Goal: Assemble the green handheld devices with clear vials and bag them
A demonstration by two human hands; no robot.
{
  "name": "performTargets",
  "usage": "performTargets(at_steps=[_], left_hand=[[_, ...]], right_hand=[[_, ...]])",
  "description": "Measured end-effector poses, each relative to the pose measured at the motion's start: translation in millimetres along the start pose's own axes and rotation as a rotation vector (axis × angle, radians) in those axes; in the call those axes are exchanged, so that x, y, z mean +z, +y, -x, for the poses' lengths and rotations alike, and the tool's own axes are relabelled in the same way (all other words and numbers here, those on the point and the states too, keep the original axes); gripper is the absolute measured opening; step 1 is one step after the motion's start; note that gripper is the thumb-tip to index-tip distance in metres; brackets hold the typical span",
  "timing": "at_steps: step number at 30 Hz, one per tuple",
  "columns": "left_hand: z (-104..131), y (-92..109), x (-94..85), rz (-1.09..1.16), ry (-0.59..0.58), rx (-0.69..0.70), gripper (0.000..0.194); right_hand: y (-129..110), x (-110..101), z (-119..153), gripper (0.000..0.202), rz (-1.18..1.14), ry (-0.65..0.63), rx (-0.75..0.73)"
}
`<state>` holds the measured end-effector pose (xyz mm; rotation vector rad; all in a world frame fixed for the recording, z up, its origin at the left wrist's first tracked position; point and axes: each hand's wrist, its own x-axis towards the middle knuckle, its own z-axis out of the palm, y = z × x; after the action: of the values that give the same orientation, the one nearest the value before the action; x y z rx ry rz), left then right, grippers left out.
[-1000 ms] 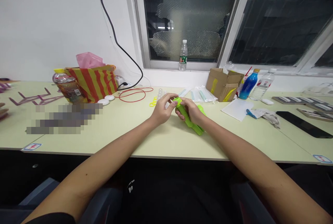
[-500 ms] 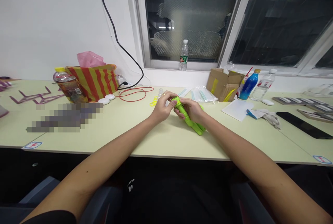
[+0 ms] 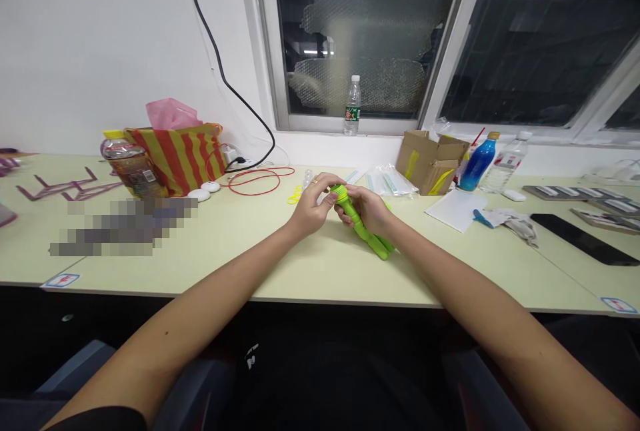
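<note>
A lime-green plastic piece point(image 3: 367, 234) is held over the table, tilted, with a ringed round collar at its upper end and long leg-like parts running down to the right. I cannot make out what kind of thing it is. My right hand point(image 3: 371, 208) wraps round its upper part from the right, covering some of it. At the collar, my left hand point(image 3: 313, 207) is closed, thumb and fingers against the ringed end. Just left of that hand lie a yellow ringed item point(image 3: 295, 195) and a small clear plastic item point(image 3: 307, 179).
A cardboard box point(image 3: 425, 161), a blue bottle point(image 3: 479, 163) and clear plastic packets point(image 3: 391, 181) stand or lie behind. Gloves point(image 3: 507, 223) and a black flat slab point(image 3: 583, 239) lie right. At left are a striped bag point(image 3: 185, 161), a tea bottle point(image 3: 134, 167) and red cable point(image 3: 257, 184).
Both hands stay nearly in place on the green piece. The fingers of my left hand have shifted slightly at the collar, and more of its rings show.
</note>
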<state>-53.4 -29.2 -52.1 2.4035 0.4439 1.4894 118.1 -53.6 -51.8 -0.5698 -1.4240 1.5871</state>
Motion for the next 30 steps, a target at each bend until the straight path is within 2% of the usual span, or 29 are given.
performTargets(at_steps=[5, 10, 14, 21, 25, 30], left_hand=[[-0.6, -1.6, -3.0, -0.019, -0.006, 0.005, 0.032], [-0.7, -0.5, -3.2, -0.017, -0.002, 0.02, 0.032], [-0.4, 0.3, -3.1, -0.017, -0.004, 0.013, 0.032], [-0.3, 1.8, -2.9, -0.029, -0.005, -0.001, 0.031], [0.1, 2.8, -4.2, -0.018, -0.011, 0.0, 0.029], [1.3, 1.2, -6.2, -0.021, -0.019, -0.055, 0.03]], right_hand=[[-2.3, 0.8, 1.4, 0.023, 0.045, 0.076, 0.0], [-4.0, 1.4, 2.3, 0.019, 0.08, 0.086, -0.03], [-3.4, 2.1, 1.8, 0.025, 0.079, 0.102, -0.007], [-5.8, 1.5, 3.0, 0.019, 0.059, 0.067, -0.023], [-5.4, 3.6, 3.1, 0.024, 0.051, 0.067, -0.022], [-8.6, 2.0, 6.3, 0.026, 0.1, -0.009, -0.015]])
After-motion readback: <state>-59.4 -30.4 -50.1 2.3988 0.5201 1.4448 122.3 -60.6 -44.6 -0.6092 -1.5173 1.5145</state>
